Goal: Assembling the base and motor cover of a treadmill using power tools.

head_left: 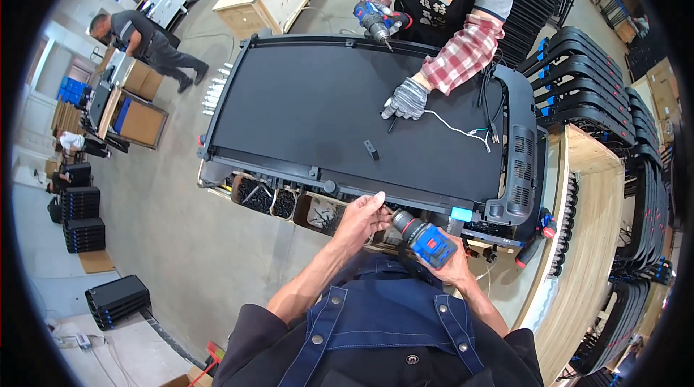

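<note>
Right hand [454,264]: wrapped round drill [431,243]; left hand [358,222]: fingers bunched by chuck [401,220], any hold unclear; drill: just beside near rail [361,190], probably heavy, rigid, best gripped behind chuck; beyond: black deck [303,98], co-worker's gloved hand [406,100]

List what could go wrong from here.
The bare left hand is close to the tip of the blue drill in the right hand; a slip might nick it.

The small black bracket appears to lie loose on the belt, so a bump could send it sliding.

The white cable runs beside the co-worker's gloved hand and might snag.
</note>
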A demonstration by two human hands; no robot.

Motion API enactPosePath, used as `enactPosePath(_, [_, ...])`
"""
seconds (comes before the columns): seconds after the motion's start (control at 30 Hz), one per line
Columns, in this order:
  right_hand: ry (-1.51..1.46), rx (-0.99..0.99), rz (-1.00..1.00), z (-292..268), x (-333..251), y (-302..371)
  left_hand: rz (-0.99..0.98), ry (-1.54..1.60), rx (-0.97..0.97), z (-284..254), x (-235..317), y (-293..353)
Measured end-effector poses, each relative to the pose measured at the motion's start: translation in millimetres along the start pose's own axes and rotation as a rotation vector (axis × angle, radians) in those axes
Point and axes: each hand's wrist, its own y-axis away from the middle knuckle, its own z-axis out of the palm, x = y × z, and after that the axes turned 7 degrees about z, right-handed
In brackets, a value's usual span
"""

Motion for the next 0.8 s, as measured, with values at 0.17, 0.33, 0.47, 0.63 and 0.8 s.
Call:
enactPosePath(0.17, [-0.219, 0.062, 0.125, 10, 12, -1, 0.237, -0.390, 0.044, -1, 28, -32])
enactPosePath(0.33, [-0.371, 0.187, 0.239, 9, 5, 8, 0.449, -0.901, 0.132, 20, 58, -74])
enactPosePath(0.47, [-0.572, 0.303, 0.286, 3, -6, 15, 0.610, -1.263, 0.091, 13, 49, -99])
enactPosePath(0.63, [-0.617, 0.393, 0.283, -9, 13, 28, 1.095, -1.590, -0.190, 24, 40, -100])
enactPosePath(0.8, [-0.655, 0.480, 0.312, -22, 22, 41, 0.866, -1.432, -0.220, 49, 27, -85])
